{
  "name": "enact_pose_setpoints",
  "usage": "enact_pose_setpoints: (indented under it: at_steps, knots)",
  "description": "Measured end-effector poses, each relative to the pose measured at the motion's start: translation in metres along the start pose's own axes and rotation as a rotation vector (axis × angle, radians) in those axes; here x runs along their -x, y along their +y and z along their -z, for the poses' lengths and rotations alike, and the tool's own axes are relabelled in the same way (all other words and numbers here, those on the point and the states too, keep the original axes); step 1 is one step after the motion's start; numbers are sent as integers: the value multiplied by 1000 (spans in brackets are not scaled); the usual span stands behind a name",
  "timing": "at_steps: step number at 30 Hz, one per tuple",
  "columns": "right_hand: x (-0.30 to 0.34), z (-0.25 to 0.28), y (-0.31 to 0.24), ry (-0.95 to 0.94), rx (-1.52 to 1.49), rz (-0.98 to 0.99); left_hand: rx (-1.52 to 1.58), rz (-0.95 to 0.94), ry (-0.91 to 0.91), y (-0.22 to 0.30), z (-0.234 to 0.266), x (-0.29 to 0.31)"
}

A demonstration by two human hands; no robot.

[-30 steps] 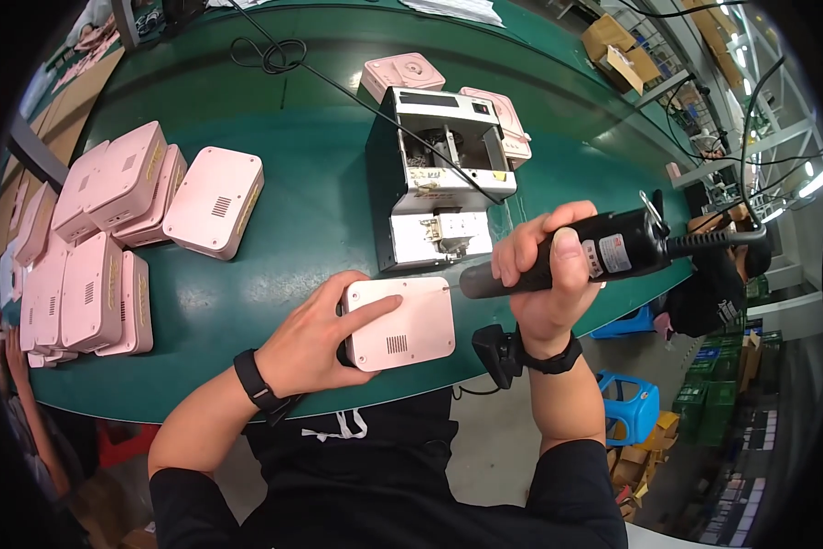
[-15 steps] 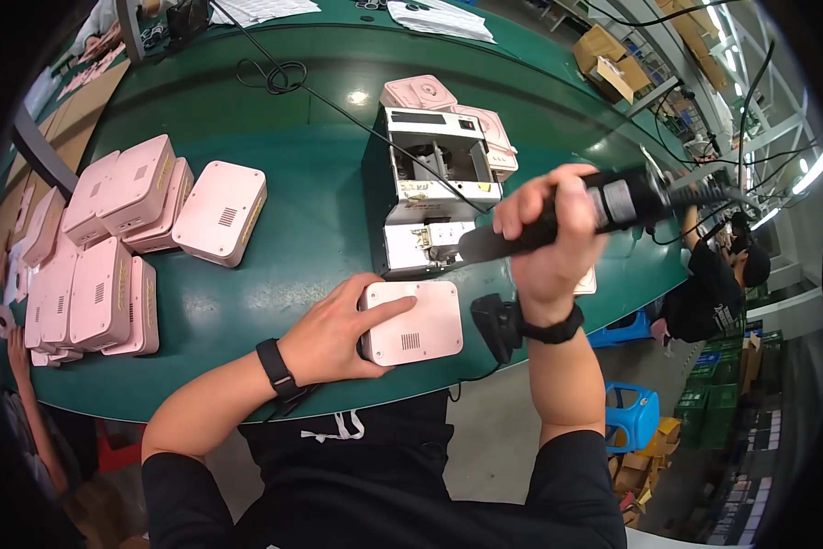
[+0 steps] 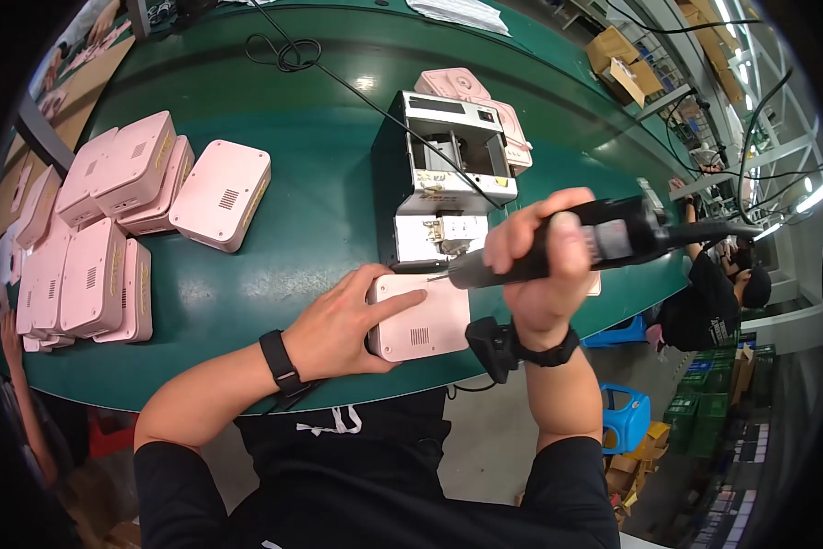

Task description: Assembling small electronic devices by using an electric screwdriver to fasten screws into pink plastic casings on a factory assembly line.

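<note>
one electric screwdriver (image 3: 623,231), clamped in the right fingers (image 3: 514,240), has returned from the screw feeder (image 3: 441,188) to the pink casing (image 3: 441,322), putting its bit (image 3: 438,277) just beside the left fingers (image 3: 400,306) clamped there.

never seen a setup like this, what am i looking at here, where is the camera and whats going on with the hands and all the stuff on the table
There is no robot here: these are a person's own two bare hands. The view comes from a wide fisheye camera worn on the head, looking down, so straight edges bend near the rim.

The left hand holds a pale pink case by its left end, index finger laid across the top. The right hand grips a black corded tool whose thin tip reaches the case's far edge; contact is too small to tell.

On the green table, more pink cases are piled at the left. A black and white machine stands beyond the held case, with a black cable running across it.
</note>
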State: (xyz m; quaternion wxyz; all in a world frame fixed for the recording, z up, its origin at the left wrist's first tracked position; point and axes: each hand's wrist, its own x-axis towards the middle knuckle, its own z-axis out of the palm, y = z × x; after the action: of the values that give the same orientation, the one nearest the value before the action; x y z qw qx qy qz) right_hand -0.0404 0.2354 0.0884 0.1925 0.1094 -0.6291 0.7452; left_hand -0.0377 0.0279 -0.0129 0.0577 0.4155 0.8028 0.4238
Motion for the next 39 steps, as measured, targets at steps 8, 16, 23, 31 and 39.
enact_pose_setpoints:
  at_steps: [8,16,23,31,39]
  knots:
    - [4,2,9,-21,-68,31,-4,-12,3,-1,2,2]
    - [2,4,-13,48,-23,71,-44,25,-35,8,-1,1]
    - [-25,6,-14,59,36,142,-54,-26,-30,12,-15,-12]
    - [2,-2,-24,-62,-72,57,-50,-37,-22,6,-17,-12]
    - [9,-19,-22,-163,-88,31,-34,-39,-17,4,-19,-12]
